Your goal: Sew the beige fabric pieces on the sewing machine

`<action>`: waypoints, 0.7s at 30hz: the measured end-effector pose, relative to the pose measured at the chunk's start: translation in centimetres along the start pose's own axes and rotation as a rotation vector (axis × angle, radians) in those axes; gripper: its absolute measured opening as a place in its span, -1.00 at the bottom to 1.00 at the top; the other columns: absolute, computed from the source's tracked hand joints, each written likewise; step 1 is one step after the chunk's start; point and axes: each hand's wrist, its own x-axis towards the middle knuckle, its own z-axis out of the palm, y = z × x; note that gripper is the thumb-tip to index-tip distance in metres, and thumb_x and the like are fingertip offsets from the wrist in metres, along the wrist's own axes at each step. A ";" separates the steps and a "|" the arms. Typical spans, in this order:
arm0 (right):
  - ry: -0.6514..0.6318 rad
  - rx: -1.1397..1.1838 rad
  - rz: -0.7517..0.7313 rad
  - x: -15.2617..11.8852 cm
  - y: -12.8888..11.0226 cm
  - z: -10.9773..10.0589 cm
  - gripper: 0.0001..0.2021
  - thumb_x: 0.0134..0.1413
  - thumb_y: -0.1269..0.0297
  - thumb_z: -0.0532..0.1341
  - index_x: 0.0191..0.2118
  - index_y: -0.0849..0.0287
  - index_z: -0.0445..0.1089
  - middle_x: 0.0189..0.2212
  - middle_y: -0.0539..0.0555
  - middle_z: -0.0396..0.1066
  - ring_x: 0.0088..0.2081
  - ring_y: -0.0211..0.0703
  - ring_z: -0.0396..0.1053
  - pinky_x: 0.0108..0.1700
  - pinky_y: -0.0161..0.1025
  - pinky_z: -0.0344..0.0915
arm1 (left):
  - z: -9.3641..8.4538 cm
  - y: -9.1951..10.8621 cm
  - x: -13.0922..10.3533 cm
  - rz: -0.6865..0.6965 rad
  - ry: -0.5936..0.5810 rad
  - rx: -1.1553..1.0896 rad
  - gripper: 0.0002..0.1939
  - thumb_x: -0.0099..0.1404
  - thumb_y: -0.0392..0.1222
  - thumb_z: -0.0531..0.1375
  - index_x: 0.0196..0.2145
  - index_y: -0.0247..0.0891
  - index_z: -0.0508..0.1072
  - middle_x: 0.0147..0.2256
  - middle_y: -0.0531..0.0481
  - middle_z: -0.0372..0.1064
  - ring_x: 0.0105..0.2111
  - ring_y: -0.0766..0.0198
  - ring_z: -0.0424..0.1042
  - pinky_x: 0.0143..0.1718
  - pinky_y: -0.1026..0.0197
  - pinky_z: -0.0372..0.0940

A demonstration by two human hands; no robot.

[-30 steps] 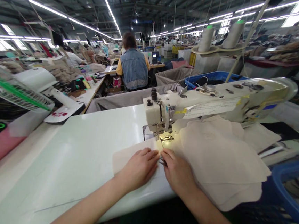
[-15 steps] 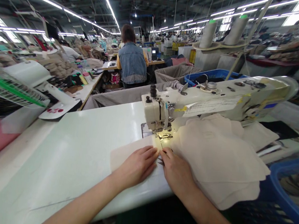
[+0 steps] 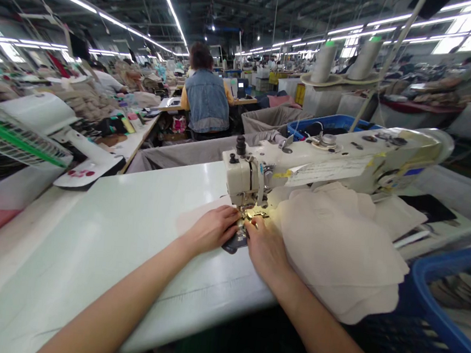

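A white sewing machine (image 3: 243, 177) stands on the pale table, its lamp lighting the needle area. My left hand (image 3: 213, 228) lies over a beige fabric piece (image 3: 193, 215), fingers together, fingertips just left of the presser foot. Close to the foot's right side is my right hand (image 3: 263, 245), its fingers bent and pinched near the needle plate; what they hold is too small to make out. Beige fabric pieces (image 3: 337, 240) are stacked to the right of it, partly under the machine arm.
A blue basket (image 3: 420, 275) is at the lower right. On the left are a white fan (image 3: 39, 112) and a side table. Thread cones (image 3: 323, 63) rise behind the machine. A person in a denim vest (image 3: 207, 100) sits ahead with their back turned.
Both hands have moved forward, closer to the presser foot, and the left fabric piece has gone further behind it. A dark plate edge now shows between the hands.
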 end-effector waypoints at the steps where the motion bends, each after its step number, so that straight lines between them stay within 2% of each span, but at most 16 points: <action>1: 0.005 0.005 0.001 -0.3 0.0 0.0 -0.71 0.36 0.47 0.05 0.05 0.13 0.44 0.05 0.16 0.43 -0.19 -0.07 0.51 -0.26 -0.19 0.40 | 0.0 -0.2 0.1 -0.002 0.000 -0.010 -0.69 0.50 -0.17 0.00 -0.01 -0.26 0.49 -0.03 -0.21 0.46 0.00 0.05 0.45 0.09 -0.03 0.41; 9: 0.055 0.028 -0.042 -2.7 0.1 1.6 -0.70 0.31 0.46 0.14 0.08 0.13 0.44 0.09 0.15 0.43 -0.20 -0.11 0.53 -0.23 -0.23 0.41 | 1.0 -0.5 -0.5 -0.030 0.049 0.016 -0.64 0.50 -0.16 0.00 0.12 -0.31 0.43 0.07 -0.24 0.43 0.11 0.04 0.39 0.19 -0.03 0.34; 21: 0.084 0.017 -0.053 -2.8 0.2 2.1 -0.71 0.29 0.47 0.18 0.07 0.14 0.45 0.08 0.15 0.46 -0.22 -0.12 0.55 -0.26 -0.26 0.41 | 0.9 -0.4 -0.7 -0.017 0.038 0.010 -0.63 0.51 -0.15 -0.02 0.11 -0.28 0.45 0.07 -0.21 0.43 0.09 0.07 0.40 0.16 0.01 0.35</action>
